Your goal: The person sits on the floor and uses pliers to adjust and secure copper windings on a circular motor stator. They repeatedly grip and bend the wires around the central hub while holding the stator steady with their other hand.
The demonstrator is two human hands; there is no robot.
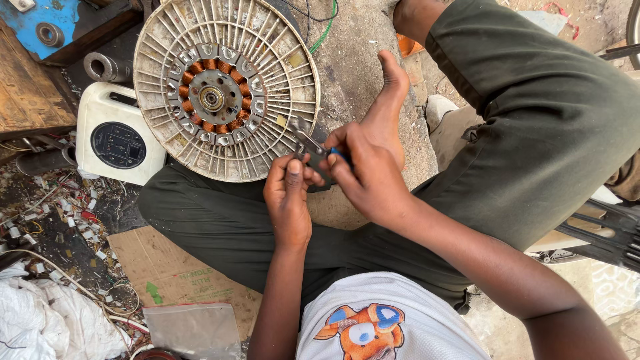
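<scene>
The large round grey plastic motor disc with radial ribs and a ring of copper windings round its hub (pixel 225 87) rests tilted on the person's dark green trouser leg (pixel 220 213), its far rim over the stained concrete floor (pixel 353 73). Nothing pins it there, so a shift of the knee could let it slide off toward the white plastic jerrycan-like housing with a black round panel (pixel 117 137) lying just beside its left rim.

Below the disc's near right edge, the right hand (pixel 370 170) is closed round a blue-handled metal pair of pliers (pixel 319 148), the steel nose pointing at the disc's rim. The left hand (pixel 288 197) is curled, thumb and fingers pinched at something small at the tool's tip; what it is I cannot tell. Those fingertips sit right against the nose, so a slip under force could nip or jab them, or crack a thin rib.

A bare foot (pixel 390 100) lies touching the right hand's back, in line with any sudden jerk
</scene>
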